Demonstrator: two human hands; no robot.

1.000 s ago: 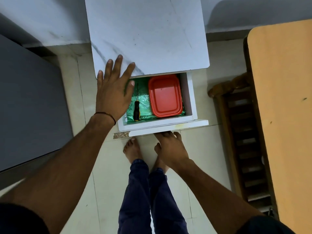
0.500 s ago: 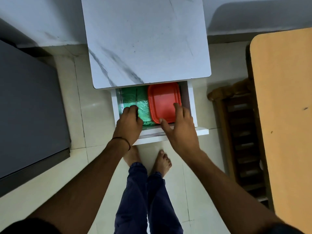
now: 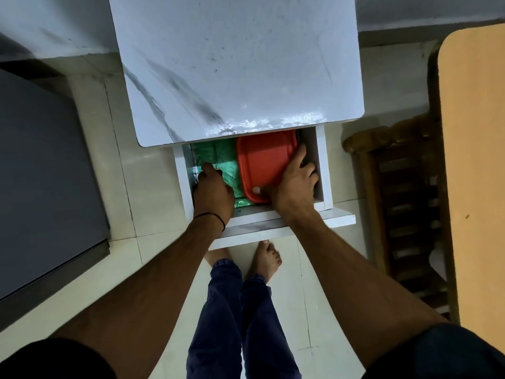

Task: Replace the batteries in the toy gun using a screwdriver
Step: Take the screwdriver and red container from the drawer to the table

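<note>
The white drawer (image 3: 324, 170) of a marble-topped cabinet (image 3: 240, 64) is pulled out toward me. It is lined with green sheet (image 3: 216, 154). A red lidded box (image 3: 262, 160) lies in its right half. My left hand (image 3: 213, 190) reaches into the left half with the fingers curled down over the spot where the black-handled screwdriver lay; the tool is hidden under it. My right hand (image 3: 296, 187) grips the red box at its near right corner, thumb on the lid. No toy gun is in view.
A dark grey flat-topped unit (image 3: 41, 173) stands to the left. A wooden chair (image 3: 404, 201) and an orange-brown tabletop (image 3: 475, 160) are on the right. My bare feet (image 3: 266, 258) stand on the tiled floor just below the drawer front.
My left hand left the cabinet top and closed over the screwdriver in the drawer. My right hand let go of the drawer front and took hold of the red box.
</note>
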